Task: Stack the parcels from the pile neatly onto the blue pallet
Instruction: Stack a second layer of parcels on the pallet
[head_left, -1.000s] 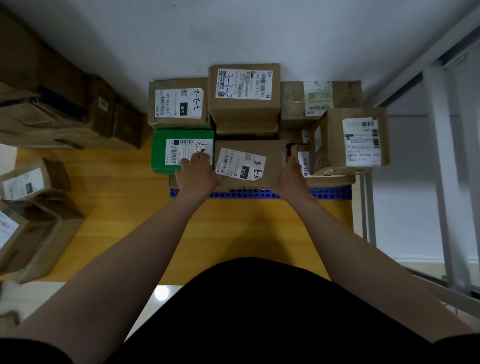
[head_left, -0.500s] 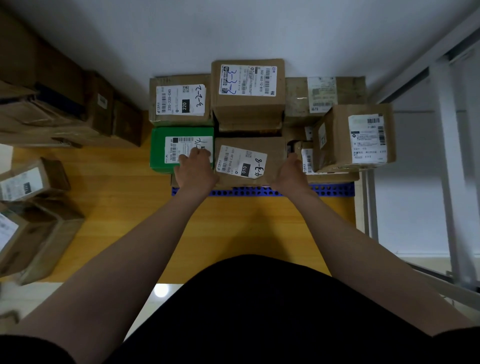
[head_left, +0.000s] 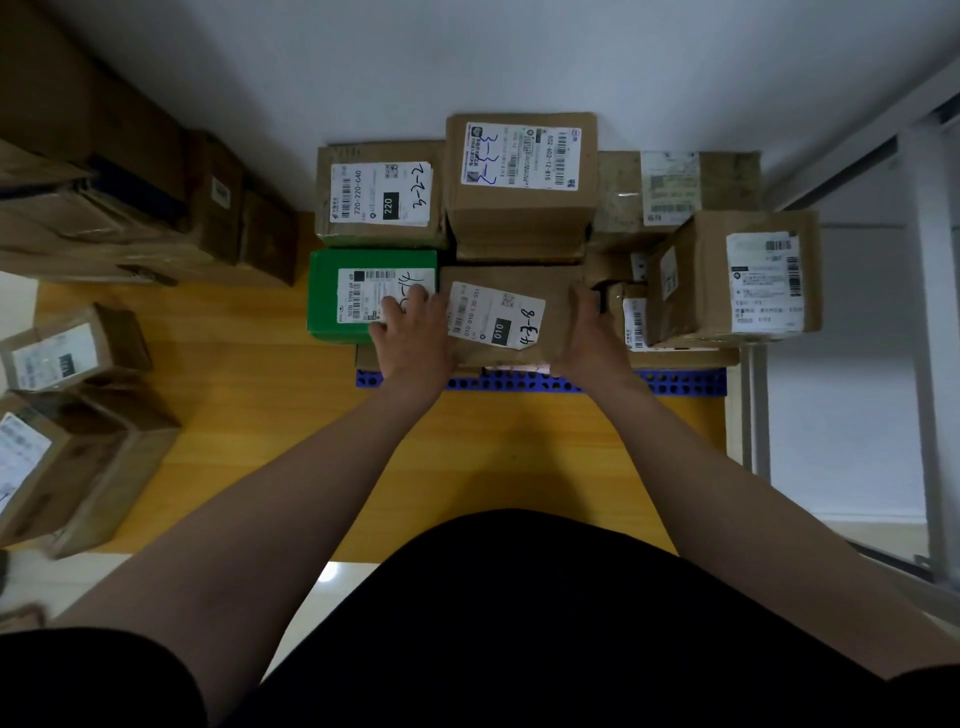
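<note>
One brown parcel (head_left: 511, 317), marked 4-3-8 by hand on its white label, sits at the front middle of the stack on the blue pallet (head_left: 680, 382), of which only the perforated front edge shows. Two bare hands hold it from either side. The left hand (head_left: 410, 340) lies against its left edge with bent fingers (head_left: 410, 301) overlapping the label of the green parcel (head_left: 324, 296) that touches it on that side. The right hand (head_left: 589, 338) curls its fingers (head_left: 582, 299) over the far right corner. Seven parcels can be counted on top of the stack, six brown and one green. Behind the green one stands the 220 parcel (head_left: 382, 197), beside that the taller 3-3-2 parcel (head_left: 519, 176), then a back-right parcel (head_left: 618, 208) with a faded label. A large front-right parcel (head_left: 737, 278) stands near the held one, with a small parcel (head_left: 631, 317) wedged between them. More cartons lie partly hidden underneath, too covered to count. On the yellow wooden floor (head_left: 249, 395) to the left, well apart from the pallet, at least two labelled parcels show near the edge, a small floor parcel (head_left: 57, 358) and a larger floor parcel (head_left: 62, 467). A dim heap of cartons (head_left: 156, 208) stands against the white wall (head_left: 519, 52), too dark to count.
</note>
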